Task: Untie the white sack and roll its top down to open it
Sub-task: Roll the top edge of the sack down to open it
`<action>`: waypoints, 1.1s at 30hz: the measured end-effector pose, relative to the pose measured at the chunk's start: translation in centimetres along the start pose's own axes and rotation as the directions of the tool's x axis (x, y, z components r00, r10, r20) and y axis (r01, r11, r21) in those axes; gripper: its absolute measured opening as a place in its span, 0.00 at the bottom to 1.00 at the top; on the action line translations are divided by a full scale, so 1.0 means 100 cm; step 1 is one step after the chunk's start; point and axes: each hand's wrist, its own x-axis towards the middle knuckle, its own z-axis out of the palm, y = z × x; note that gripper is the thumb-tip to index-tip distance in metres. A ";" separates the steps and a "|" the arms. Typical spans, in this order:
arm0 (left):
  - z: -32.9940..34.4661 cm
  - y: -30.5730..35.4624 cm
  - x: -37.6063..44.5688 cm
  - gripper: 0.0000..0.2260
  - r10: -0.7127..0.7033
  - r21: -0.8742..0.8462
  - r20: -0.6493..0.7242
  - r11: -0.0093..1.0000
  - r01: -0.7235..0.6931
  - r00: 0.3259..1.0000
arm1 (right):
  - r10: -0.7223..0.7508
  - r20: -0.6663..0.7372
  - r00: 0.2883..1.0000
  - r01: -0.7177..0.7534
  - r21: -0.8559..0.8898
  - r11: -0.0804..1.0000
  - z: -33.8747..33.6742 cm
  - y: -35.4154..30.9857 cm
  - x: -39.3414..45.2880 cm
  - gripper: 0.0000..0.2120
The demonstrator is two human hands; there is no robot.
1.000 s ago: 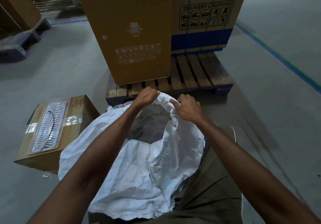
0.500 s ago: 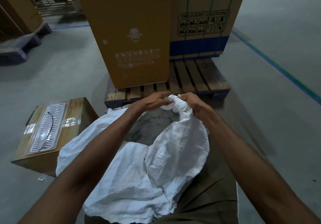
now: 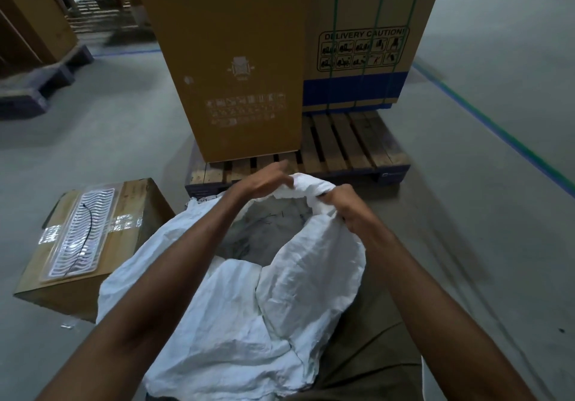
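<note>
Sack (image 3: 236, 304) stands on the floor (image 3: 124, 139) directly below and between both forearms, mouth already open; no tie visible, dark contents show inside. Far rim (image 3: 311, 187) bunched into a thick roll running left-right, spanning the gap between the two hands. Right hand (image 3: 348, 204) clamped on the rim's right end, fingers curled over the fabric, knuckles toward the camera. Left hand (image 3: 264, 179) at the rim's left end, fingertips touching or just at the fold; blurred, so whether it pinches the cloth or merely rests against it cannot be told. Near wall of the sack slumps toward the body, below both wrists, creased and not yet rolled. Judgement: untying done, rolling in hand on the far side only. The roll's long axis lies across the hands, so the coming turn should go outward and down, away from the body, both hands level; right hand has the firmer hold and is slightly nearer. Left of the left arm: taped box (image 3: 90, 245) on the floor. Beyond both hands: pallet (image 3: 351, 148) bearing a tall carton (image 3: 230, 58).
</note>
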 end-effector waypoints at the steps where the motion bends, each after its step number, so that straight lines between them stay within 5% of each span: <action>1: -0.003 -0.001 -0.002 0.26 0.049 0.104 0.060 0.993 -0.055 0.997 | 0.037 0.030 0.999 -0.039 0.069 0.997 -0.007 -0.004 -0.003 0.18; 3: 0.003 0.002 -0.001 0.36 0.214 0.329 0.068 0.917 -0.224 0.974 | 0.088 0.096 0.991 -0.102 0.148 0.984 -0.016 -0.009 -0.002 0.19; 6: 0.035 0.017 0.002 0.38 0.378 0.601 0.009 0.738 -0.307 0.926 | 0.108 0.178 0.978 -0.128 0.104 0.986 -0.016 -0.009 0.007 0.31; 9: 0.063 0.028 0.010 0.24 0.327 0.671 -0.096 0.719 -0.181 0.940 | 0.093 0.197 0.976 -0.086 -0.039 0.995 -0.013 -0.011 0.006 0.30; 11: 0.058 0.033 0.018 0.14 0.245 0.699 -0.159 0.712 -0.066 0.956 | 0.030 0.090 0.996 -0.017 -0.140 0.990 -0.012 -0.007 0.001 0.24; 15: 0.028 0.044 0.028 0.11 0.046 0.661 -0.204 0.743 0.103 0.978 | -0.139 -0.101 0.985 0.096 -0.349 0.932 0.004 0.013 -0.011 0.30; 19: 0.010 0.037 0.034 0.09 -0.029 0.507 -0.059 0.860 0.054 0.998 | -0.084 -0.109 0.990 0.067 -0.149 0.986 0.008 0.013 -0.008 0.14; 23: 0.014 0.031 0.027 0.37 0.316 0.551 -0.036 0.798 -0.245 0.948 | -0.071 0.094 0.993 0.078 -0.071 0.994 -0.026 -0.002 -0.002 0.16; 27: 0.047 0.042 0.027 0.33 0.492 0.615 0.026 0.678 -0.402 0.870 | 0.040 0.252 0.967 -0.007 -0.130 0.992 -0.058 0.005 0.017 0.38; 33: 0.035 0.076 0.038 0.17 0.274 0.779 -0.131 0.623 -0.072 0.953 | -0.151 -0.204 0.967 0.054 -0.418 0.907 -0.044 0.011 -0.015 0.23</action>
